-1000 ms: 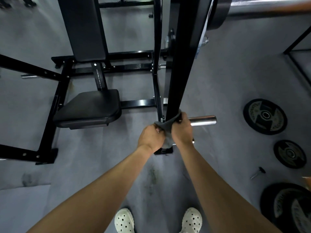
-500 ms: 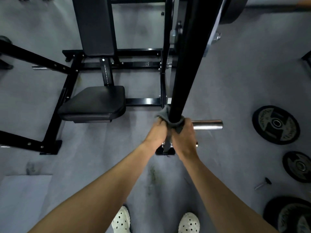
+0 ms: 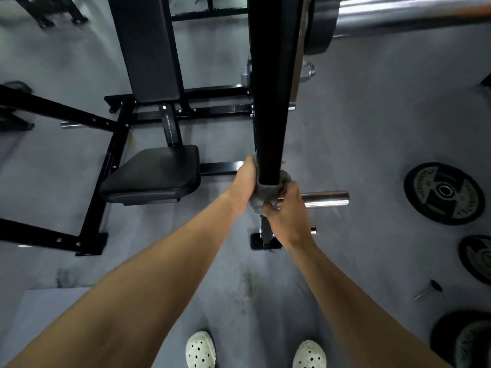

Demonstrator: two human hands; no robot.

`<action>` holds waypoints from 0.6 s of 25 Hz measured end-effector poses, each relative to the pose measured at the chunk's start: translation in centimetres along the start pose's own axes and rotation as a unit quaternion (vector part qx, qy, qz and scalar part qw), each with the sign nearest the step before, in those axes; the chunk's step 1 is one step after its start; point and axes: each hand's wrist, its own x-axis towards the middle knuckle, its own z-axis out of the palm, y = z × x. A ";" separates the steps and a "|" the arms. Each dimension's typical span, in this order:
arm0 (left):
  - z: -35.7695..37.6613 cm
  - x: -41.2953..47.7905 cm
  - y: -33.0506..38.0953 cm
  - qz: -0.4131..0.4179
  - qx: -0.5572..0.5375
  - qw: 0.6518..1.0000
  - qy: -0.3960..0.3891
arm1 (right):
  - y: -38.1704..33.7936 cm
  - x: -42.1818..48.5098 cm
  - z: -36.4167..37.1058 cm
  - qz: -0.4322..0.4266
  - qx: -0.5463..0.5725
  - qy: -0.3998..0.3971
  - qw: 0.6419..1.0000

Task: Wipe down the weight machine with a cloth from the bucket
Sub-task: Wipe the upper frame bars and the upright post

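The grey cloth (image 3: pixel 268 188) is looped round the weight machine's black upright (image 3: pixel 273 102) and has slid up a bit, now just above the chrome peg (image 3: pixel 325 199), so I'd say it's mid-wipe. Left hand (image 3: pixel 245 181) clamps the cloth against the post, and right hand (image 3: pixel 288 208) grips the bunched ends tight.

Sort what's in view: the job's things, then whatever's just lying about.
Job in hand: cloth; black upright of the machine; left hand and right hand, both gripping the cloth round it.

Lying about: weight plate; smaller plate; loose pin.
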 end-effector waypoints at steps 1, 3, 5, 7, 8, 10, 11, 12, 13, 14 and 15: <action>0.2 -0.5 0.9 0.008 -0.050 0.998 -0.022 | -0.4 0.0 0.0 -0.011 0.006 0.021 1.000; 0.1 -0.8 2.7 0.039 -0.128 0.989 -0.066 | -1.1 0.0 -0.1 -0.047 0.019 0.083 0.995; -0.1 -1.0 3.2 0.058 -0.139 0.985 -0.086 | -1.4 -0.2 0.0 -0.059 0.030 0.118 0.991; -0.1 -0.6 1.9 0.069 -0.077 0.993 -0.059 | -1.2 -0.5 0.5 -0.046 0.033 0.104 0.993; 0.0 -0.8 1.4 0.075 -0.025 0.996 -0.032 | -1.1 -0.4 0.7 -0.025 0.030 0.075 0.996; -0.3 -1.2 0.3 0.067 0.055 0.996 -0.013 | -0.8 0.0 1.0 0.008 0.021 0.031 0.999; -0.4 -1.4 0.3 0.070 0.070 0.995 -0.012 | -0.7 0.0 1.0 0.007 0.021 0.035 0.999; -0.7 -1.4 0.4 0.083 0.068 0.994 -0.014 | -0.8 -0.1 1.0 -0.004 0.021 0.058 0.998; -1.1 -1.0 0.3 0.112 0.044 0.993 -0.015 | -1.1 -0.3 0.9 -0.022 0.022 0.088 0.996; -1.3 -0.7 0.1 0.138 0.007 0.990 -0.021 | -1.4 -0.2 0.9 -0.036 0.028 0.119 0.992; -1.7 -0.2 -0.3 0.157 -0.022 0.987 -0.025 | -1.6 -0.2 1.2 -0.045 0.036 0.141 0.988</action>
